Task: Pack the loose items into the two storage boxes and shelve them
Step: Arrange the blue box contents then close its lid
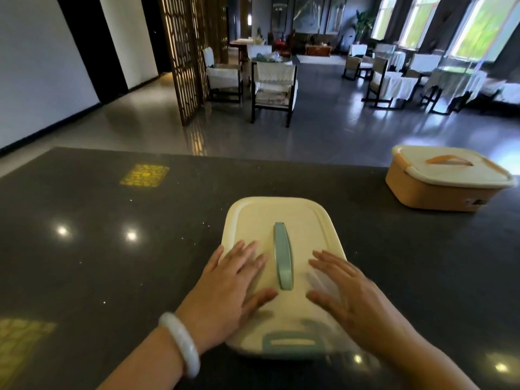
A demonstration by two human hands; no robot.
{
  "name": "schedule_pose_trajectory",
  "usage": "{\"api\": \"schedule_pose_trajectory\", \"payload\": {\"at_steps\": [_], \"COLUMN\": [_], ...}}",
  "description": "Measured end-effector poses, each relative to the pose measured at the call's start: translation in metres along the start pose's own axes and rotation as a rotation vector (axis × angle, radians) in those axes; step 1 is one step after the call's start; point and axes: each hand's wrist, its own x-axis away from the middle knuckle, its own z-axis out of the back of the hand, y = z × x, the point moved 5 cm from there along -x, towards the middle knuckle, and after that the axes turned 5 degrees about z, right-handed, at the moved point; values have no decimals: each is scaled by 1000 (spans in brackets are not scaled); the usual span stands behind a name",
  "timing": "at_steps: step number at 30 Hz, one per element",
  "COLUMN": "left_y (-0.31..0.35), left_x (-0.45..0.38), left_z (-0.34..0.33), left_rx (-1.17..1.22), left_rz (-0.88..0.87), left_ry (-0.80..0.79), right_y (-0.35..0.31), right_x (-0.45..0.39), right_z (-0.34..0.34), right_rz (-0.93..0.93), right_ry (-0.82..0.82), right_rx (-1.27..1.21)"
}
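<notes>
A cream lid (281, 215) with a green handle (282, 256) is pressed flat by the left hand (225, 288) and right hand (351, 299), the handle between their fingers. An orange box (439, 190) is seen well beyond the right fingertips.

Two bare forearms came into the head view from the bottom edge, with no sleeve showing on either up to the frame's edge. The left wrist wore a single bangle (180, 343): a thick, smooth, rounded ring, milky white and slightly translucent, with a soft sheen along its upper curve and no clasp or pattern to be seen. The left hand (228, 282) had no ring on any visible finger. The right hand (349, 299) was likewise unadorned, its wrist bare of any band. The fingernails looked short and plain, though blur made finer detail hard to tell.
</notes>
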Motion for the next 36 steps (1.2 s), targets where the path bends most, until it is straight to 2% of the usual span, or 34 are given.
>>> {"api": "schedule_pose_trajectory", "payload": {"at_steps": [3, 7, 10, 15, 19, 23, 29, 36], "left_y": [-9, -21, -30, -37, -38, -38, -38, -37], "left_x": [-56, -114, -130, -136, -139, -142, -141, -139], "left_z": [7, 1, -16, -28, -31, -35, -35, -29], "left_rx": [-77, -114, -163, -173, -168, -169, -144, -151], "left_rz": [87, 162, 213, 199, 189, 195, 180, 200], "left_ry": [-77, -114, -186, -139, -170, -176, -209, -236], "right_y": [5, 20, 37, 56, 59, 64, 67, 62], "right_x": [-45, -114, -159, -213, -236, -245, -233, -229], "right_z": [13, 16, 18, 19, 20, 24, 28, 31], "right_rz": [-25, -30, -45, -131, -137, -158, -56, -10], "right_ry": [96, 127, 101, -55, -203, -278, -115, -83], "right_rx": [24, 91, 129, 112, 66, -4, -180, -228]}}
